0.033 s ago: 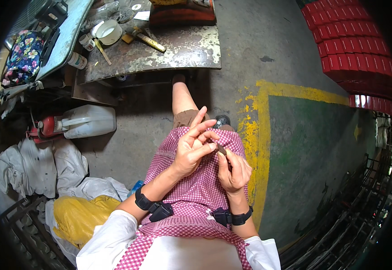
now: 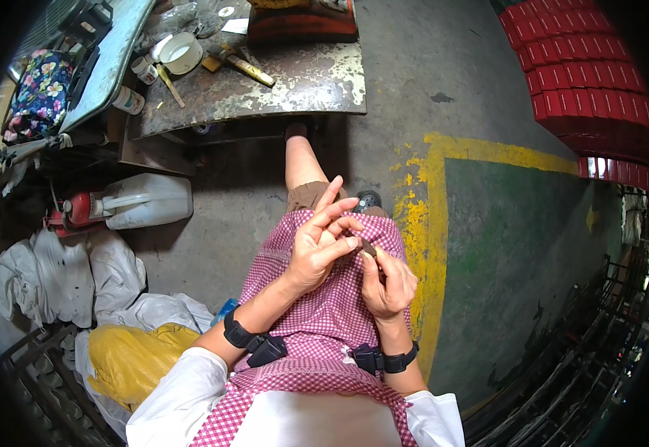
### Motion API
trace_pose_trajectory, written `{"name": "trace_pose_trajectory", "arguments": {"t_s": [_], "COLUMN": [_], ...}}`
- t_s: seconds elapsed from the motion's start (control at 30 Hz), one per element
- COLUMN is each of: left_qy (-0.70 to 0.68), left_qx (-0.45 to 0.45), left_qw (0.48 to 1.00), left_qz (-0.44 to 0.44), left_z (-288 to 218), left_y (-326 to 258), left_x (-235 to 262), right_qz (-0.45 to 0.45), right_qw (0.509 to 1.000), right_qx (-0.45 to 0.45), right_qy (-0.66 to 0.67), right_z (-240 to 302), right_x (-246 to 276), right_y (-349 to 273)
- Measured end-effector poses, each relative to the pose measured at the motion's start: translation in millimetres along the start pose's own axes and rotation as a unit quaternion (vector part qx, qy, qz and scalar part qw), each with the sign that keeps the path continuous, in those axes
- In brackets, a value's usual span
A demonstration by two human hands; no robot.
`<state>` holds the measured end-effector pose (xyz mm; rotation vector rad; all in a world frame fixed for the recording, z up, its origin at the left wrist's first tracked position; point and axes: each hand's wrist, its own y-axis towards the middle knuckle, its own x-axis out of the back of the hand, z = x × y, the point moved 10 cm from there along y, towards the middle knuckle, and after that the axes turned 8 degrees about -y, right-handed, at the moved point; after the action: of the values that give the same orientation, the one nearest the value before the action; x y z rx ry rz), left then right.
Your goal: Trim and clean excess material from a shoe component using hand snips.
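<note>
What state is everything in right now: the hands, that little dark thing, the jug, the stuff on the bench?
Left hand: fingers spread, fingertips on the small dark piece.
Right hand: pinching the small dark piece.
Small dark piece: held between both hands, above the lap.
White plastic jug: lying on its side on the floor.
White cup: upright on the worn metal bench.
Yellow bag: crumpled on the floor.
</note>
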<state>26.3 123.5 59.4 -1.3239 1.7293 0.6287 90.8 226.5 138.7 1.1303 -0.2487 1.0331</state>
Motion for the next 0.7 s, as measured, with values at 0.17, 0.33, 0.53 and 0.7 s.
{"name": "trace_pose_trajectory", "arguments": {"t_s": [0.17, 0.33, 0.53, 0.7], "left_qy": [-0.062, -0.090, -0.094, -0.077], "left_qx": [0.007, 0.020, 0.024, 0.014], "left_qw": [0.998, 0.996, 0.995, 0.997], "left_qz": [0.001, 0.015, 0.013, 0.016], "left_z": [-1, 0, 0, 1], "left_y": [-1, -1, 0, -1], "left_x": [2, 4, 1, 2], "right_qz": [-0.013, -0.003, 0.035, 0.054], "right_qw": [0.991, 0.995, 0.997, 0.997], "right_qx": [-0.132, -0.101, -0.047, -0.024], "right_qy": [0.009, 0.022, 0.058, 0.056], "right_z": [-27, -20, -5, 3], "right_x": [15, 18, 7, 3], "right_y": [-5, 2, 7, 8]}}
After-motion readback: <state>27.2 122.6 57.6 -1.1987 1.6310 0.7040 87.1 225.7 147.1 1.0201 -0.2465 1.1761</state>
